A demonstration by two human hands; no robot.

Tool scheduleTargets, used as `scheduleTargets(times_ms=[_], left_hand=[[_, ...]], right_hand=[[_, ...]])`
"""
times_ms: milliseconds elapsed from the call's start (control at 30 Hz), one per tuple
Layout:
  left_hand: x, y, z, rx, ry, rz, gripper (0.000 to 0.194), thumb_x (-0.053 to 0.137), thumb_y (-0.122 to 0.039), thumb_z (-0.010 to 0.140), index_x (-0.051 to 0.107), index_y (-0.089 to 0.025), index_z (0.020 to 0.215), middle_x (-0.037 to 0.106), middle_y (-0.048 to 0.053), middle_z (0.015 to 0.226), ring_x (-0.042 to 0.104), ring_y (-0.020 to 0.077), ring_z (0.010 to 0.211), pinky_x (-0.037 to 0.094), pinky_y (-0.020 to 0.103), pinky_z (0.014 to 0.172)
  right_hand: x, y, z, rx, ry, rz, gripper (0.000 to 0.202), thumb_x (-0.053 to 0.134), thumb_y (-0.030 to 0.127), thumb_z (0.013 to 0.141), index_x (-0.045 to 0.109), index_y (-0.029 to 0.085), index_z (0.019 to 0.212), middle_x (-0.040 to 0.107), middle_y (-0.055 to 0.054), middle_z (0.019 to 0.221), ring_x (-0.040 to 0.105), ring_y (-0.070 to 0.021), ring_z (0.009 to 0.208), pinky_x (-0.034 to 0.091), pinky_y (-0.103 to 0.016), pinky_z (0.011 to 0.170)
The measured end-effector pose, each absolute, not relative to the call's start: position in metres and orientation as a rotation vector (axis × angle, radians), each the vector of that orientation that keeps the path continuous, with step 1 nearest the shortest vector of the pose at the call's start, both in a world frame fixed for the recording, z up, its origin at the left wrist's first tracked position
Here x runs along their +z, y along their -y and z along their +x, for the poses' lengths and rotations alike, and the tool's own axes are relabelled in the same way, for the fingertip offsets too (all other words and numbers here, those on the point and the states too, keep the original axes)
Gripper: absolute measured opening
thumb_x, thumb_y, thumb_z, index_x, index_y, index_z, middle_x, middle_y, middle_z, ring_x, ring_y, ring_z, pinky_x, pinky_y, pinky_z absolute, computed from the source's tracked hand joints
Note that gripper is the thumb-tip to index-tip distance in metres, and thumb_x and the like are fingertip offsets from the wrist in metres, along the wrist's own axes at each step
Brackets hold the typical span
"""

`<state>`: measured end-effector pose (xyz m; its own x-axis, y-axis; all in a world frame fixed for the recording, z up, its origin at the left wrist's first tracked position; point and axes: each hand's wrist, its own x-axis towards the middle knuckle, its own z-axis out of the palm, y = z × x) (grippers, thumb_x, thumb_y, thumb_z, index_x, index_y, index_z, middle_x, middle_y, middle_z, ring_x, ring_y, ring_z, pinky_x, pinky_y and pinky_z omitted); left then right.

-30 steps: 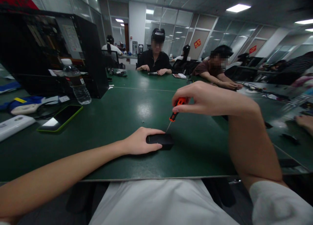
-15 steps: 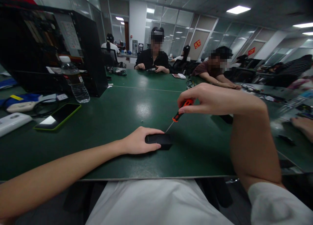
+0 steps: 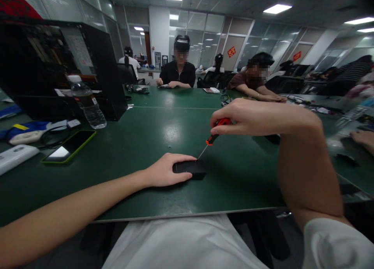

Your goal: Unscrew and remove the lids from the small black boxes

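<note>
A small black box-shaped device (image 3: 198, 168) lies on the green table (image 3: 140, 200) near its front edge. My left hand (image 3: 168, 169) grips it from the left, with the thumb along the near side and a finger along the far side. Above and to the right, my right hand (image 3: 230, 119) is closed round the red and black handle of a screwdriver (image 3: 211, 138). The screwdriver slants down to the left, and its thin metal tip meets the far top edge of the device. What the tip touches is too small to make out.
At the left lie a phone in a green case (image 3: 70, 146) and a white device (image 3: 17, 158). Behind them stand a water bottle (image 3: 89, 105) and a black computer case (image 3: 112, 74). Across the table sits a person in black (image 3: 179, 72); another person (image 3: 248, 80) leans at the right.
The view has shifted slightly. My hands keep their hold on the device and the screwdriver, with the tip at the same edge. The person across the table has moved their hands.
</note>
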<state>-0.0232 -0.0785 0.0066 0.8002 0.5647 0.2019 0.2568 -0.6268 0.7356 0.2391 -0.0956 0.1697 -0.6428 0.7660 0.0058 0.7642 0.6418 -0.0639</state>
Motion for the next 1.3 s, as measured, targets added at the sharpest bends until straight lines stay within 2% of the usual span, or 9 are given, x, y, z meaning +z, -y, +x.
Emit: scheduleTargets(times_ms=[233,400,533,833,1033,1200,1300], left_hand=[[0.004,0.078,-0.022,0.576,-0.583,2.278,0.047,0.073,-0.031,0.087,0.068,-0.018,0.131,0.076,0.008,0.120,0.073,0.0239,0.102,0.054,0.034,0.091],[0.002,0.076,-0.023,0.578,-0.574,2.293,0.049,0.073,-0.033,0.088,0.067,-0.018,0.134,0.074,0.009,0.128,0.071,0.0256,0.111,0.054,0.037,0.098],[0.002,0.075,-0.023,0.574,-0.575,2.304,0.049,0.072,-0.034,0.090,0.066,-0.018,0.135,0.073,0.010,0.131,0.070,0.0262,0.115,0.053,0.038,0.100],[0.004,0.075,-0.022,0.553,-0.561,2.314,0.048,0.072,-0.034,0.090,0.066,-0.019,0.135,0.074,0.008,0.125,0.071,0.0247,0.108,0.053,0.035,0.093],[0.004,0.073,-0.022,0.522,-0.542,2.320,0.051,0.070,-0.035,0.091,0.064,-0.016,0.137,0.072,0.010,0.130,0.070,0.0249,0.112,0.052,0.034,0.095],[0.005,0.073,-0.022,0.535,-0.532,2.320,0.050,0.071,-0.035,0.090,0.064,-0.018,0.136,0.072,0.010,0.130,0.070,0.0258,0.112,0.052,0.035,0.096],[0.004,0.073,-0.021,0.539,-0.540,2.327,0.050,0.072,-0.035,0.089,0.065,-0.017,0.135,0.073,0.010,0.128,0.070,0.0258,0.111,0.052,0.036,0.096]], right_hand=[[0.173,0.109,0.211,0.138,2.860,-1.174,0.036,0.048,0.047,0.102,0.074,0.025,0.093,0.076,-0.001,0.080,0.064,-0.0152,0.065,0.038,-0.027,0.058],[0.175,0.101,0.201,0.101,2.824,-1.266,0.031,0.051,0.043,0.099,0.076,0.025,0.095,0.076,-0.001,0.081,0.063,-0.0153,0.063,0.038,-0.029,0.059],[0.173,0.094,0.204,0.044,2.771,-1.323,0.030,0.055,0.046,0.097,0.077,0.025,0.097,0.076,-0.002,0.083,0.065,-0.0165,0.068,0.039,-0.029,0.061],[0.173,0.085,0.227,0.114,2.834,-1.487,0.040,0.052,0.055,0.096,0.079,0.025,0.098,0.078,-0.003,0.090,0.067,-0.0181,0.071,0.042,-0.030,0.062],[0.174,0.077,0.225,0.147,2.846,-1.565,0.048,0.050,0.062,0.094,0.079,0.024,0.104,0.079,-0.004,0.099,0.069,-0.0209,0.079,0.045,-0.030,0.068],[0.175,0.076,0.223,0.126,2.864,-1.564,0.048,0.049,0.062,0.095,0.078,0.024,0.105,0.079,-0.004,0.099,0.070,-0.0218,0.082,0.046,-0.031,0.070],[0.176,0.082,0.221,0.128,2.892,-1.440,0.041,0.052,0.053,0.095,0.075,0.025,0.113,0.078,-0.004,0.099,0.070,-0.0207,0.081,0.047,-0.030,0.070]])
